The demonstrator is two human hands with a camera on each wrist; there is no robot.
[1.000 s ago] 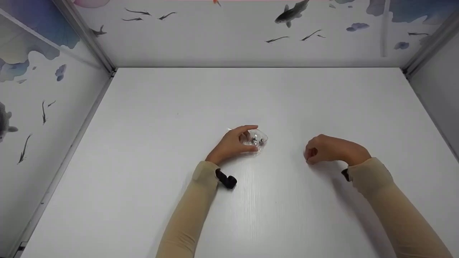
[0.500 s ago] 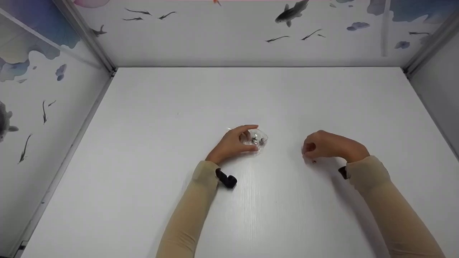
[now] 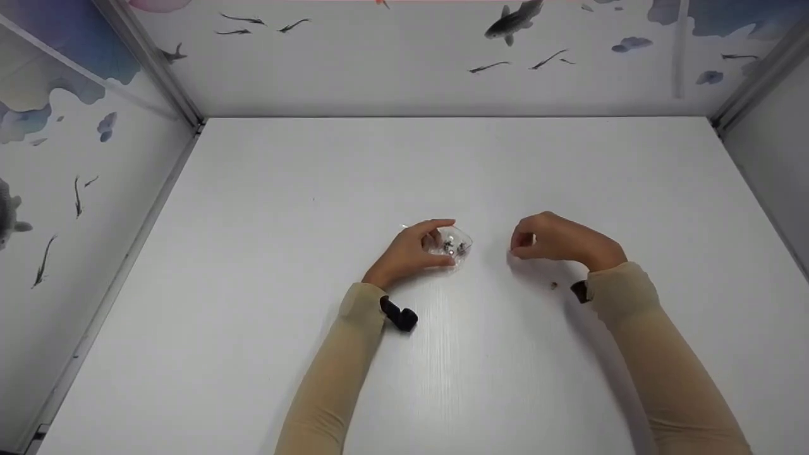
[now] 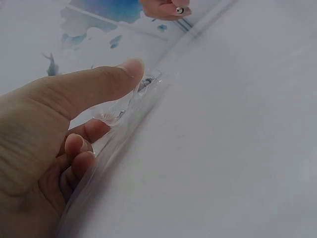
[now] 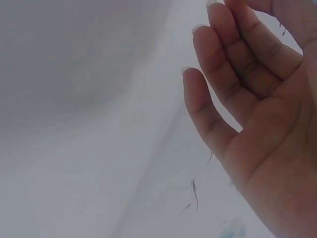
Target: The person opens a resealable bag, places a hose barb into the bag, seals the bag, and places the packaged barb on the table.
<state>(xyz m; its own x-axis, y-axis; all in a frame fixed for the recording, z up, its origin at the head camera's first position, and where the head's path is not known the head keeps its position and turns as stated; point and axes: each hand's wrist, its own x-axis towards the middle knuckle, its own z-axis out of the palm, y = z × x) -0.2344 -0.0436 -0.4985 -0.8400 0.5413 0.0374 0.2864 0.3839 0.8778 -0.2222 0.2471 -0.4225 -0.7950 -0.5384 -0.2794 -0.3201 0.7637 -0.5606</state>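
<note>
In the head view my left hand [image 3: 407, 256] holds a clear plastic bag [image 3: 464, 240] on the white table, thumb and fingers curled round its sides. Inside the bag lie several small shiny metal pieces [image 3: 450, 248]. The left wrist view shows the thumb against the crinkled clear plastic [image 4: 111, 119]. To the right of the bag, my right hand [image 3: 559, 240] hovers low over the table with thumb and fingertips together. A small shiny round bead [image 4: 180, 10] shows pinched at its fingertips in the left wrist view. The right wrist view shows the curved fingers [image 5: 203, 104]; their pinching tips are cut off.
A tiny brownish piece [image 3: 554, 285] lies on the table [image 3: 316, 158] just below my right hand. White panels printed with fish [image 3: 514, 24] and watercolour patches enclose the table at the back and left. A plain panel [image 3: 771, 126] stands on the right side.
My right hand has moved left and farther from my body, toward the bag, uncovering the tiny piece on the table. My left hand and the bag have stayed in place.
</note>
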